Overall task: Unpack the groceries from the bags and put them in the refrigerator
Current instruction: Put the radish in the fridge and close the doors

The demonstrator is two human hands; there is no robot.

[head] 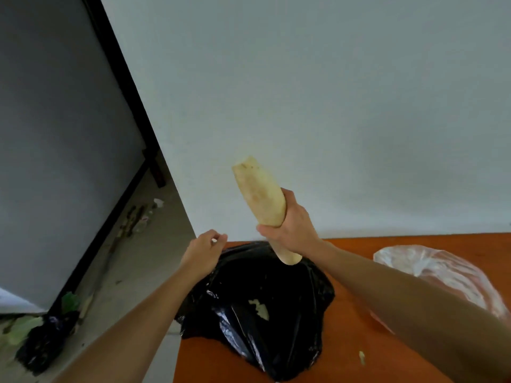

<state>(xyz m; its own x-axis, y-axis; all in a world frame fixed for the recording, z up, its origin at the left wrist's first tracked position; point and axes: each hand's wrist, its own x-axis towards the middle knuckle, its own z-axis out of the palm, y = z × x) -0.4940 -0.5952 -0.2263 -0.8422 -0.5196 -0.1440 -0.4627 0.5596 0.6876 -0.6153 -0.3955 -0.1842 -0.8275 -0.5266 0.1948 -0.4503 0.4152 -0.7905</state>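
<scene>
- head view: right hand [290,228] is wrapped around a pale long root vegetable [261,200], held tilted above the black bag [262,305] on the orange table [387,360].
- left hand [203,252] pinches the bag's rim, fingers nearly closed.
- a clear bag [442,275] lies near, to the right.
- to do it well: grip the root mid-length and carry it level; no refrigerator is identifiable here.

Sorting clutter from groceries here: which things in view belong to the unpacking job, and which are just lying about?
Job: long pale root vegetable in right hand; crumpled black plastic bag; clear plastic bag.

Lying about: scrap on orange table; leafy debris on floor.
</scene>
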